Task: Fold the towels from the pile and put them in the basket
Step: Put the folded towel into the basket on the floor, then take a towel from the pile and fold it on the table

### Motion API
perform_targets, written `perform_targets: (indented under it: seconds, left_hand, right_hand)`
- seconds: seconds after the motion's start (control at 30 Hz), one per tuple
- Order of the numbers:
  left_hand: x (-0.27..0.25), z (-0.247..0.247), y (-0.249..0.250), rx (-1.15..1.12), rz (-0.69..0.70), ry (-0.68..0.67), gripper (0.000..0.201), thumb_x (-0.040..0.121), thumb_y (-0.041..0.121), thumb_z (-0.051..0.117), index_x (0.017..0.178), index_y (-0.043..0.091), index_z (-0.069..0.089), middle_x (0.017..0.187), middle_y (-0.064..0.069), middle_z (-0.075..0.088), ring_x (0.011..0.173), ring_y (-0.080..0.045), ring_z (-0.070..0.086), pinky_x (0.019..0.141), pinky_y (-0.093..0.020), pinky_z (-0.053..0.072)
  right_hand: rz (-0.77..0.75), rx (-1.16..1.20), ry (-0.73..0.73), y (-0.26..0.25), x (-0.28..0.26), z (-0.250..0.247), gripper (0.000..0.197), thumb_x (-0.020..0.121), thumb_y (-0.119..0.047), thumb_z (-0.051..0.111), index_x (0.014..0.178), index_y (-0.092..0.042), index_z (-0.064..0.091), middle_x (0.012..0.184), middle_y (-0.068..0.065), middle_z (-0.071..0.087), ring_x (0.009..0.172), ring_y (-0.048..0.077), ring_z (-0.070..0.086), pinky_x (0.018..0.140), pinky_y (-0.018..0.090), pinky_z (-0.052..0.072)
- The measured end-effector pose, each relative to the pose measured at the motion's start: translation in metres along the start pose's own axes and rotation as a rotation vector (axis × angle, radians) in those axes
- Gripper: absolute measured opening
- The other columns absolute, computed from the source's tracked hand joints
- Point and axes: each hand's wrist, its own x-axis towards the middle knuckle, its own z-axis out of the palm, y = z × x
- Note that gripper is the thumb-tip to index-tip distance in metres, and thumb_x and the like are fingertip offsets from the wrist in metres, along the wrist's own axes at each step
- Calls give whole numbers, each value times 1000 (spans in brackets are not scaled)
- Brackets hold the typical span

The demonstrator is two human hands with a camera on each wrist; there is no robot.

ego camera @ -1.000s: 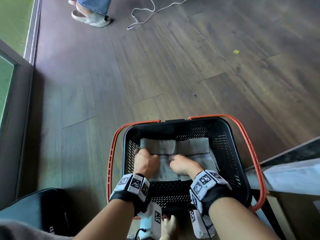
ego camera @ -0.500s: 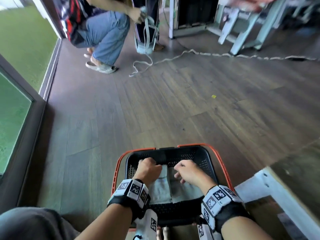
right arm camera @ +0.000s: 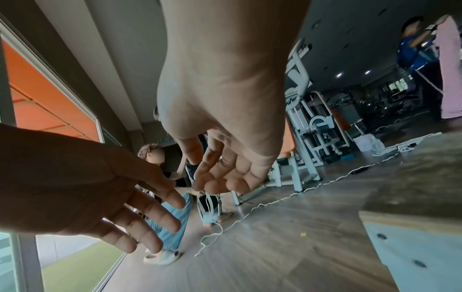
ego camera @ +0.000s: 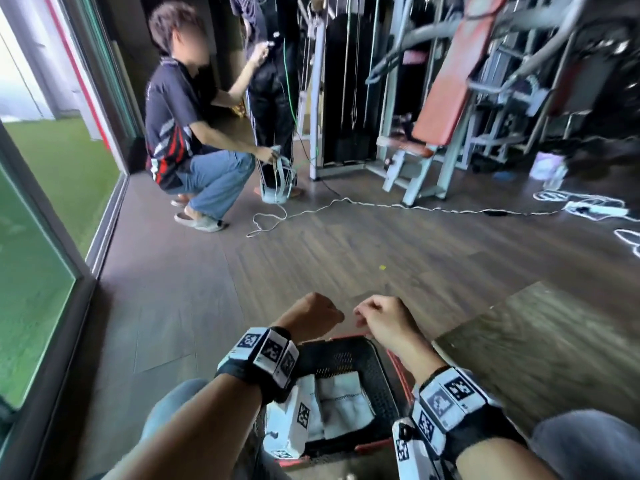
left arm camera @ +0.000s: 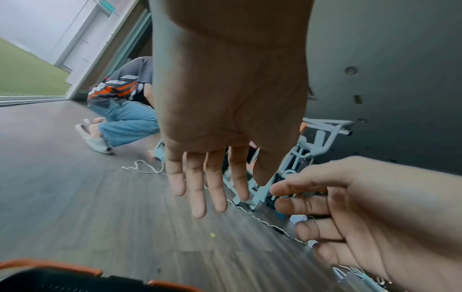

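Observation:
A black basket with orange handles sits on the floor between my knees, with folded grey towels lying inside it. Both my hands are raised above the basket's far rim and hold nothing. My left hand has straight, relaxed fingers in the left wrist view. My right hand hangs with loosely curled fingers beside it. The basket's rim shows at the bottom of the left wrist view. The towel pile is out of sight.
A wooden tabletop on a white frame stands at my right. A person crouches ahead on the dark wood floor near gym machines. A white cable trails across the floor. A glass wall runs along the left.
Both hands have let go of the towels and lifted out of the basket. My head has tilted up, so the basket has slid to the bottom of the view.

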Motion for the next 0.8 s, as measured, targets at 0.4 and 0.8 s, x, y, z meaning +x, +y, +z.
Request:
perform_targets:
  seconds: [0.4,0.8]
  left_hand:
    - [-38,47,104,-139,240,-217,19,92,5,54,76,4,64,59,-1,64,65,-31,61,80,-49,55]
    - [-63,181,203,-53,491,-499,17,92,16,58,90,7,72,82,-10,74,71,-24,68,77,-43,61]
  right_hand:
    - [49,97,304,-14,-95,-109,18,92,-16,57,84,-10,72,83,9,76,54,14,56,44,17,38]
    - [277,23,632,62,-183,-220,22,98,-27,55,88,-18,72,83,-1,77,64,14,65,53,24,43]
